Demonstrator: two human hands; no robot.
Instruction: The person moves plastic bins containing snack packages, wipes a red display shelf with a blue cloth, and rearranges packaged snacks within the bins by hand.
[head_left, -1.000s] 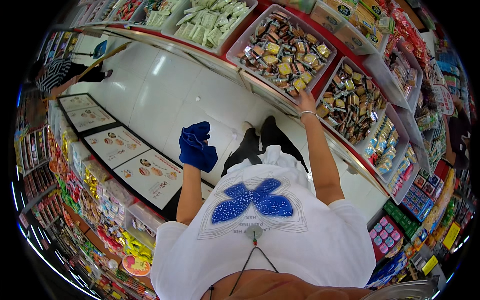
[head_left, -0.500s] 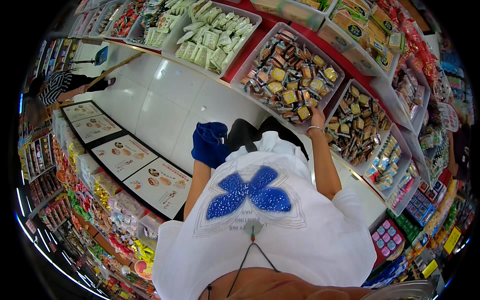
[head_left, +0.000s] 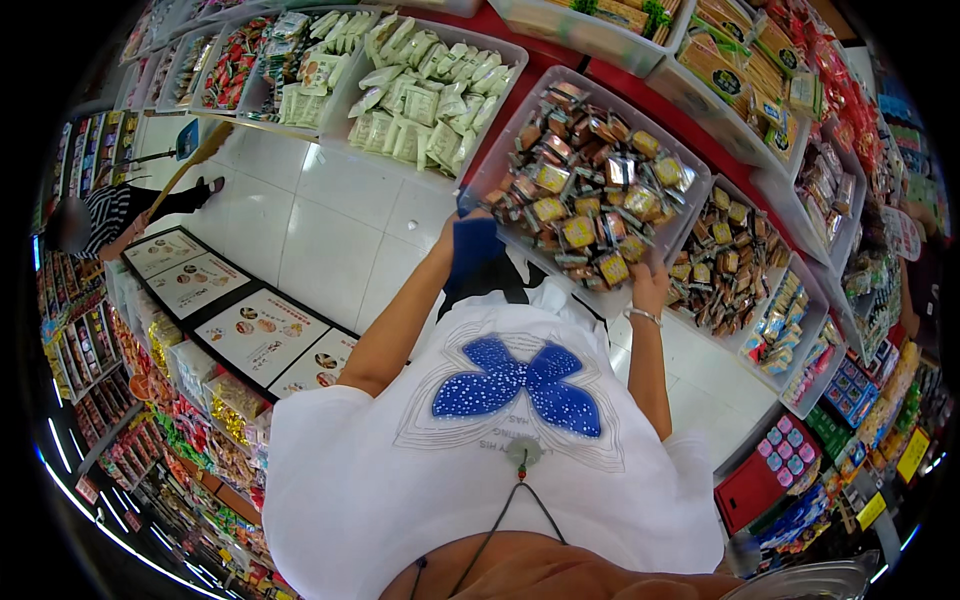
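Observation:
A clear plastic bin (head_left: 697,208) full of small wrapped snacks (head_left: 578,232), brown with yellow labels, sits tilted toward me at the display's front edge. My right hand (head_left: 650,288), with a bracelet at the wrist, grips its near right corner. At the bin's left corner is my left hand (head_left: 470,222), closed, with a dark blue cloth (head_left: 474,248) hanging from it. The bin's wall and the cloth hide part of those fingers. Whether the bin's underside still touches the display cannot be seen.
Left of the bin stands another bin of pale green packets (head_left: 425,100); to its right, one of brown wrapped snacks (head_left: 725,255). A low counter with printed panels (head_left: 260,325) runs along my left. Beyond it, a person in stripes (head_left: 110,215) holds a broom (head_left: 190,165).
My left hand has moved up and right with the blue cloth to the bin's left corner. The bin has shifted slightly and looks raised toward me, my right hand still on it.

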